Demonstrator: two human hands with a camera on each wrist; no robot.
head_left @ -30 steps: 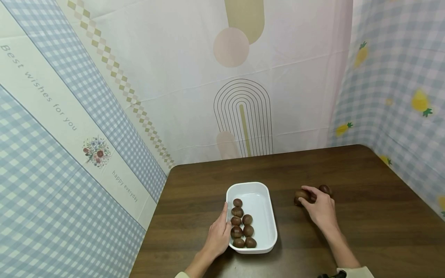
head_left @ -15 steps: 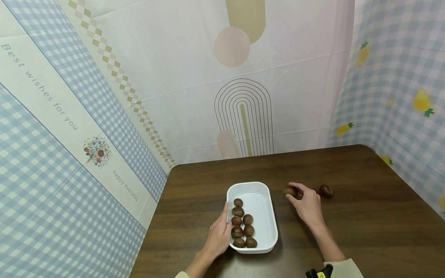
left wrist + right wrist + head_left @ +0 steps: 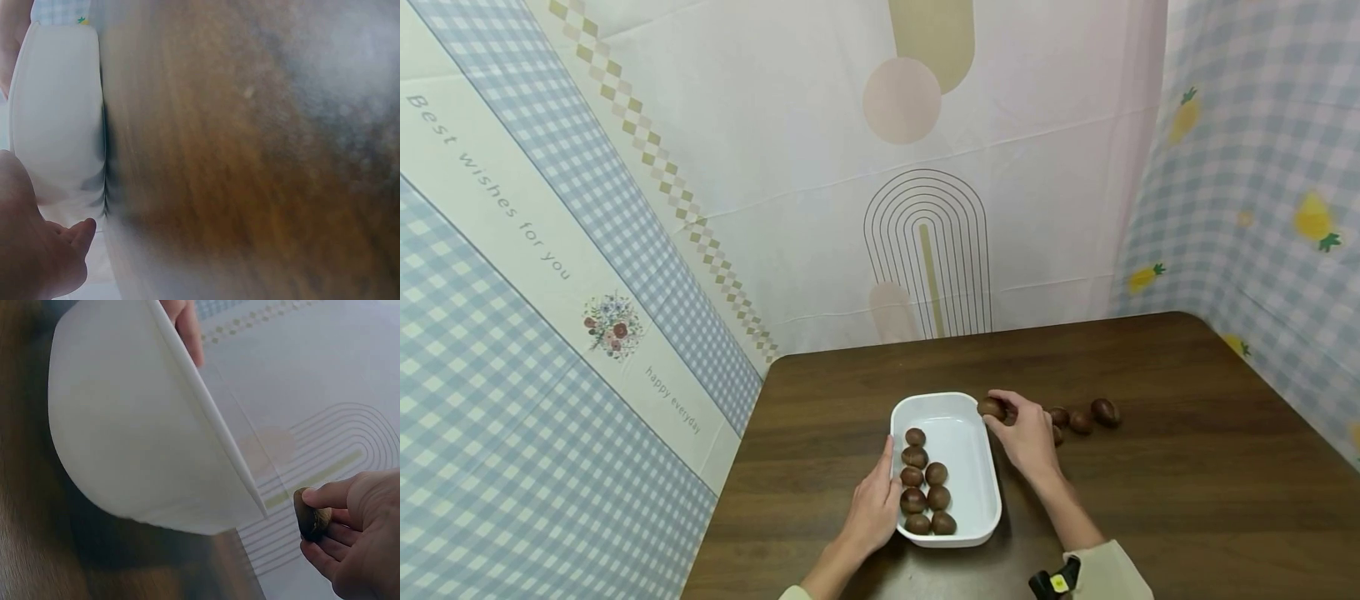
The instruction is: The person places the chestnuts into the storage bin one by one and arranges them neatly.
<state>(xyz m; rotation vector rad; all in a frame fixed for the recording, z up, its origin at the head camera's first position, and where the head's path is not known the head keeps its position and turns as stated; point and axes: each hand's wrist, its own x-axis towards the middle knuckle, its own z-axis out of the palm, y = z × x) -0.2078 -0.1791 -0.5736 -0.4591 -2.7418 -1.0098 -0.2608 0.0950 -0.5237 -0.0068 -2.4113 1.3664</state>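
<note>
Along the left side of a white baking dish [image 3: 988,500] lies my left hand [image 3: 871,507], holding its wall with the thumb at the rim. Several brown chestnuts [image 3: 913,500] stand in two columns in the dish's left half. My right hand [image 3: 1024,429] pinches another chestnut [image 3: 992,407] between thumb and fingers, just over the dish's upper right rim. From the right wrist, that chestnut [image 3: 310,515] shows a paler patch, beside the dish's tall outer wall [image 3: 131,425]. The left wrist view shows the left hand [image 3: 40,247] close against the dish [image 3: 56,106].
More loose chestnuts [image 3: 1081,422] lie on the dark wooden table [image 3: 1187,467] right of the right hand, one partly hidden by it. A patterned cloth [image 3: 1060,208] hangs behind the table, with checked cloth at both sides. The right wrist wears a black band [image 3: 1054,581].
My right hand has carried the pinched chestnut leftward from the loose ones to the dish's right rim, uncovering several chestnuts behind it. The left hand and dish stay in place.
</note>
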